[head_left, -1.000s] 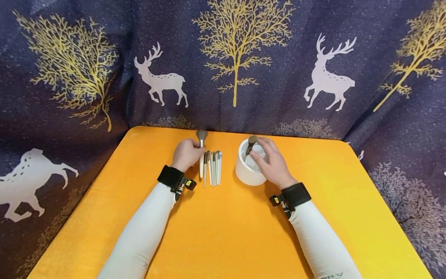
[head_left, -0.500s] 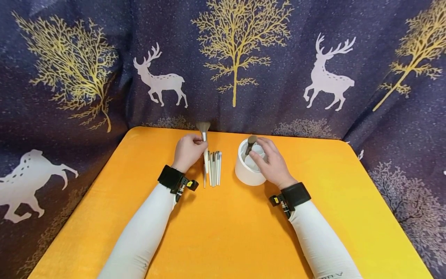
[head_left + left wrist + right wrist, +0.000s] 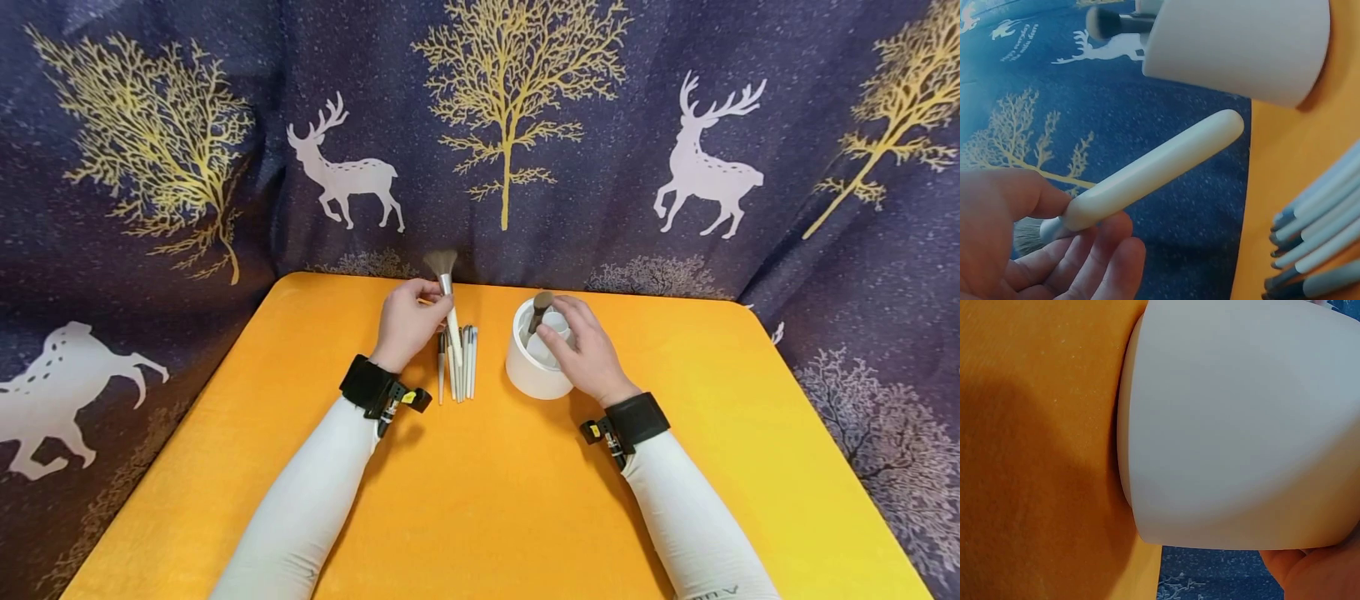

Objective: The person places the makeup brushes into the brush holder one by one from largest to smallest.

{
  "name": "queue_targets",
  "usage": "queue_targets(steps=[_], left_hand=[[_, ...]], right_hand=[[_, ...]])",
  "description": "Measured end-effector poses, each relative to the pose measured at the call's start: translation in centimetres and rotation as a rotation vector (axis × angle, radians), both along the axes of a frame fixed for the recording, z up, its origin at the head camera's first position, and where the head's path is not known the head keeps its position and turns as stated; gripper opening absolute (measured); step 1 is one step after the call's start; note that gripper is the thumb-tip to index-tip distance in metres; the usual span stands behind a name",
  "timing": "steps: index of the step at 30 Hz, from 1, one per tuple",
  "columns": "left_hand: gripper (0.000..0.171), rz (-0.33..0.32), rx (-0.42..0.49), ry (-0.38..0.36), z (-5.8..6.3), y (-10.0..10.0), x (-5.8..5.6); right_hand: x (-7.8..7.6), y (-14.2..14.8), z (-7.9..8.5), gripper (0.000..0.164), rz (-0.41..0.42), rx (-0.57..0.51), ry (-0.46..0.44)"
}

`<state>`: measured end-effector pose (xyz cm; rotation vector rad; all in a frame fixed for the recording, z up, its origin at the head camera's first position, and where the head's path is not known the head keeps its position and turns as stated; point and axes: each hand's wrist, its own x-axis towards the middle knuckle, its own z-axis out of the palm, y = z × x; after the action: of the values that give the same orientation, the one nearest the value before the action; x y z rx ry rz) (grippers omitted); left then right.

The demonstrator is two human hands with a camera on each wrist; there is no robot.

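My left hand (image 3: 407,323) pinches a large makeup brush (image 3: 454,335) near its metal collar, between thumb and fingers. Its fluffy bristles point up and away, and in the left wrist view the thick white handle (image 3: 1160,164) slants across. My right hand (image 3: 594,354) grips the white round brush holder (image 3: 534,379) at its right side, thumb over the rim. One dark-headed brush (image 3: 541,307) stands in the holder, leaning inside the divided opening. Below the held brush lies a row of thinner makeup brushes (image 3: 471,379), several side by side; the raised handle overlaps them in the head view.
The holder stands on an orange-covered table (image 3: 480,500), right of the row of brushes. A dark blue curtain (image 3: 555,250) with deer and trees hangs directly behind the table's far edge.
My left hand has lifted the large brush from the left end of the row and moved it up and slightly right, tilting it. My right hand and the holder have stayed put.
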<state>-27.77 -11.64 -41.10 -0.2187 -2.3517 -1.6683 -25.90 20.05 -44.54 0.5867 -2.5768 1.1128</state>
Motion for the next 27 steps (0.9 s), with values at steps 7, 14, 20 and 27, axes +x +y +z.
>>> queue_targets(steps=[7, 14, 20, 27], left_hand=[[0.025, -0.042, 0.081, 0.045, 0.8, 0.8, 0.7], [0.023, -0.049, 0.107, 0.056, 1.2, 1.1, 1.1], [0.023, -0.047, 0.121, 0.082, 1.5, 1.3, 1.3], [0.022, -0.047, 0.12, 0.091, 1.9, 1.7, 1.4]], right_hand=[[0.1, 0.2, 0.1, 0.066, -0.001, 0.002, -0.004], [0.2, 0.1, 0.2, 0.066, 0.003, -0.002, -0.011], [0.2, 0.0, 0.2, 0.065, 0.001, -0.009, -0.013], [0.2, 0.1, 0.1, 0.065, 0.004, -0.009, -0.015]])
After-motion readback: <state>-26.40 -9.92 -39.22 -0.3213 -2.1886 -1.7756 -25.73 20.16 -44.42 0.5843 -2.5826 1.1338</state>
